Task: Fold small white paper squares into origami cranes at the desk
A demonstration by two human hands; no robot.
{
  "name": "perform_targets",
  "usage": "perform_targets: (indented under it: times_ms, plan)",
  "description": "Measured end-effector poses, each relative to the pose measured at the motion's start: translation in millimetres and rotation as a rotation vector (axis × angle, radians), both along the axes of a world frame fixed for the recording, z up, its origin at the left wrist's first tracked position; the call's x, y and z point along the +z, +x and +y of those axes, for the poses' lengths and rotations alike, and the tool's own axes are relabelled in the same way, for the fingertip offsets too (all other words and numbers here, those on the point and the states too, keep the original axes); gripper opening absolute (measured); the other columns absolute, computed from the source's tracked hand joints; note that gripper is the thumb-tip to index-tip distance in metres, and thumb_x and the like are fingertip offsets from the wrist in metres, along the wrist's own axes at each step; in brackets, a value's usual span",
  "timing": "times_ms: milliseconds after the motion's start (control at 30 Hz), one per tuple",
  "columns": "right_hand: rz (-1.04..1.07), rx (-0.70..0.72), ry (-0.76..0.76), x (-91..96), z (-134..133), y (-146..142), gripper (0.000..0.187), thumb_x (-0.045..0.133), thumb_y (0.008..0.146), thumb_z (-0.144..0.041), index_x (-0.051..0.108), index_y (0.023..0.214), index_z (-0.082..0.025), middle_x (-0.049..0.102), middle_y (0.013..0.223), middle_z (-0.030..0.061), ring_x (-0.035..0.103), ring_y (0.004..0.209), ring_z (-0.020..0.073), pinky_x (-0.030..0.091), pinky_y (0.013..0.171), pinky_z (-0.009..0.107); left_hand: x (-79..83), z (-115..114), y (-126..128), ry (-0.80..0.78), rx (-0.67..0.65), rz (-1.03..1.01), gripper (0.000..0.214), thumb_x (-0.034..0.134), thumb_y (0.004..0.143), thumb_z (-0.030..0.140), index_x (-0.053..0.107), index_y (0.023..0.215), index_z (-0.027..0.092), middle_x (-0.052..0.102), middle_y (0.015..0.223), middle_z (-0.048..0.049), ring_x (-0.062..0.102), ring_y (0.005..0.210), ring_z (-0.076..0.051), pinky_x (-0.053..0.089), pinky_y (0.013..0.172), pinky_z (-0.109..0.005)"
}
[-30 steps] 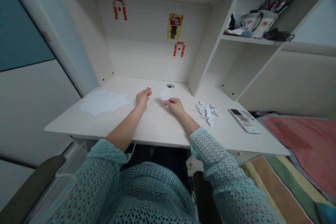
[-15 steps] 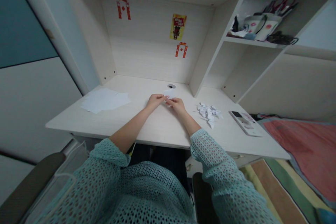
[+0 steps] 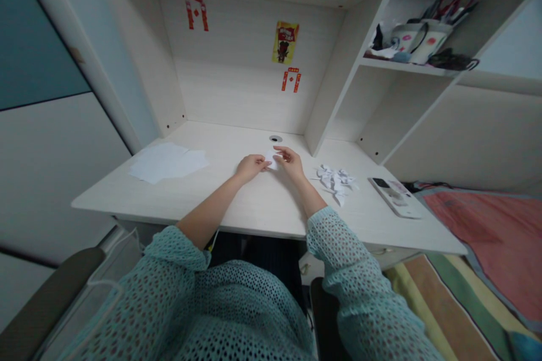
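Observation:
A small folded piece of white paper [image 3: 271,159] is between my two hands, just above or on the desk. My left hand [image 3: 252,168] pinches its left edge between thumb and fingers. On the other side, my right hand [image 3: 292,163] has its index finger stretched out past the paper's top, with a gap to the thumb, which is close to or touching the right edge. Several folded white paper pieces [image 3: 336,180] with pointed ends lie in a pile to the right of my right hand. Flat white paper sheets [image 3: 167,162] are spread on the left.
The white desk [image 3: 237,208] has a phone [image 3: 394,197] on its right side. Behind my hands is a round cable hole [image 3: 275,139]. Cups [image 3: 429,42] with scissors and pens stand on a side shelf. A bed with a red cover [image 3: 486,242] adjoins on the right.
My right hand has lifted and opened its fingers, shifting slightly up and right. The paper has turned and come nearer, lower between my hands. My left hand keeps its pinch.

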State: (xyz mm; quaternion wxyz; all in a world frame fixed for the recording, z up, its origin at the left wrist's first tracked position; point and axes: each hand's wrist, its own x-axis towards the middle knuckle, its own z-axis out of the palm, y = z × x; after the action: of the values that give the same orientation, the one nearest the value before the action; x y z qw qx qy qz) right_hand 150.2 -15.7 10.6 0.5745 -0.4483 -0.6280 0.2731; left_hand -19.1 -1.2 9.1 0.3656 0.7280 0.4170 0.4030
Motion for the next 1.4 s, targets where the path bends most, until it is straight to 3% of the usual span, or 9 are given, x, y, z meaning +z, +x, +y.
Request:
perform_targets:
  times_ms: [367,500,633,733,867,933,1067,1200,1400]
  plan:
    - [-0.081,-0.052,0.031,0.5,-6,-6,0.037,0.060,0.069,-0.032,0.065,0.103,-0.018,0.066,0.090,0.0068,0.057,0.073,0.0150,0.046,0.064,0.026,6.1,3,6,-0.217,0.042,-0.284,0.028,0.066,0.068,0.042,0.065,0.075,0.014,0.066,0.071,-0.0058,0.055,0.057,-0.012,0.037,0.053,-0.023]
    - [-0.096,0.003,0.009,1.6,-10,-9,0.053,0.062,0.066,-0.030,0.056,0.119,-0.022,0.063,0.097,0.0048,0.055,0.060,0.0098,0.045,0.057,0.023,6.0,2,5,-0.206,0.034,-0.344,0.028,0.067,0.067,0.040,0.065,0.076,0.014,0.066,0.071,-0.0056,0.057,0.062,-0.013,0.041,0.058,-0.024]
    - [-0.118,0.107,-0.065,2.0,-13,-13,0.049,0.065,0.064,-0.032,0.062,0.111,-0.019,0.065,0.098,0.0061,0.053,0.055,0.0082,0.044,0.054,0.023,5.5,0,0,-0.143,0.150,-0.312,0.034,0.072,0.062,0.040,0.064,0.087,0.017,0.065,0.066,-0.0027,0.058,0.063,-0.016,0.042,0.060,-0.025]
    - [-0.047,0.111,-0.099,0.7,-11,-13,0.046,0.066,0.065,-0.038,0.066,0.104,-0.016,0.069,0.086,0.0071,0.059,0.062,0.0133,0.047,0.061,0.027,6.3,-1,0,-0.139,0.170,-0.349,0.047,0.073,0.061,0.040,0.059,0.101,0.019,0.064,0.066,-0.0017,0.059,0.063,-0.015,0.042,0.061,-0.025]
    - [0.096,-0.014,-0.072,-2.4,-4,-11,0.043,0.065,0.068,-0.045,0.069,0.099,-0.015,0.070,0.097,0.0098,0.064,0.082,0.0205,0.050,0.075,0.033,8.6,-4,5,-0.255,0.104,-0.424,0.065,0.075,0.061,0.037,0.047,0.118,0.019,0.067,0.074,-0.0044,0.061,0.066,-0.014,0.042,0.062,-0.024]
    - [0.126,-0.079,-0.057,-3.9,-2,-10,0.046,0.064,0.068,-0.046,0.068,0.102,-0.015,0.069,0.101,0.0098,0.065,0.085,0.0215,0.050,0.076,0.034,9.5,-5,7,-0.358,0.072,-0.407,0.066,0.076,0.060,0.035,0.048,0.117,0.018,0.068,0.081,-0.0068,0.063,0.070,-0.015,0.042,0.063,-0.024]
    - [0.025,-0.104,-0.003,-5.0,-3,-10,0.043,0.059,0.075,-0.045,0.065,0.109,-0.020,0.068,0.104,0.0065,0.065,0.088,0.0223,0.050,0.079,0.035,10.7,-5,4,-0.479,0.006,-0.441,0.044,0.073,0.062,0.039,0.060,0.097,0.015,0.068,0.089,-0.0099,0.064,0.080,-0.017,0.044,0.068,-0.025]
    - [-0.162,-0.095,0.027,-2.3,-11,-12,0.036,0.061,0.075,-0.041,0.067,0.107,-0.024,0.067,0.106,0.0053,0.065,0.087,0.0241,0.049,0.079,0.037,12.6,-1,0,-0.395,0.124,-0.535,0.039,0.071,0.064,0.034,0.061,0.097,0.014,0.068,0.085,-0.0087,0.063,0.075,-0.016,0.046,0.067,-0.025]
    - [-0.271,-0.130,0.048,3.2,-17,-12,0.036,0.066,0.071,-0.038,0.067,0.105,-0.025,0.070,0.098,0.0045,0.063,0.072,0.0174,0.049,0.075,0.032,13.1,2,0,-0.130,0.154,-0.411,0.033,0.066,0.068,0.033,0.064,0.096,0.016,0.068,0.083,-0.0067,0.061,0.072,-0.017,0.045,0.059,-0.024]
